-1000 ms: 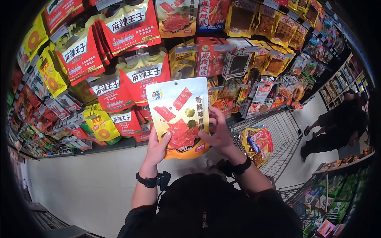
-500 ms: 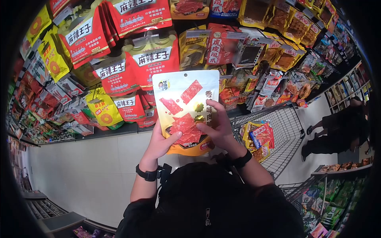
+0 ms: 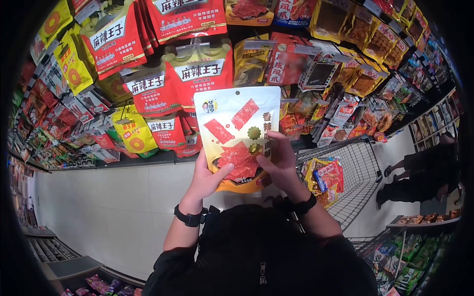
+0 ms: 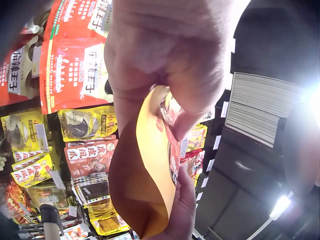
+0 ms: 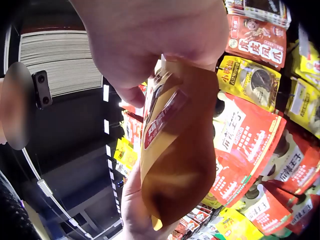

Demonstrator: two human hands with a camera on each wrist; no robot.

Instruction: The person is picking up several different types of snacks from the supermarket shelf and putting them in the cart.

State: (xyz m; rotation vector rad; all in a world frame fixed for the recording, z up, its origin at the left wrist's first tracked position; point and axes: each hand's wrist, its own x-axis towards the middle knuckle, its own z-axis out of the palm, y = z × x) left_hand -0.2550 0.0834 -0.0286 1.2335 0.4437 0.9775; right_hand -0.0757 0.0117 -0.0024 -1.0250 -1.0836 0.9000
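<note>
Snack pouch (image 3: 237, 133), white on top, orange below, red meat slices printed on the front. I've got it upright in front of my chest. Behind it, rows of hanging red packets (image 3: 200, 74) with yellow ones among them. Wire shopping cart (image 3: 360, 153) just to my right, packets lying inside. My left hand (image 3: 203, 180) grips the pouch's lower left edge, thumb across the front. My right hand (image 3: 285, 165) pinches the right edge, fingers (image 3: 277, 142) curled over the print.
</note>
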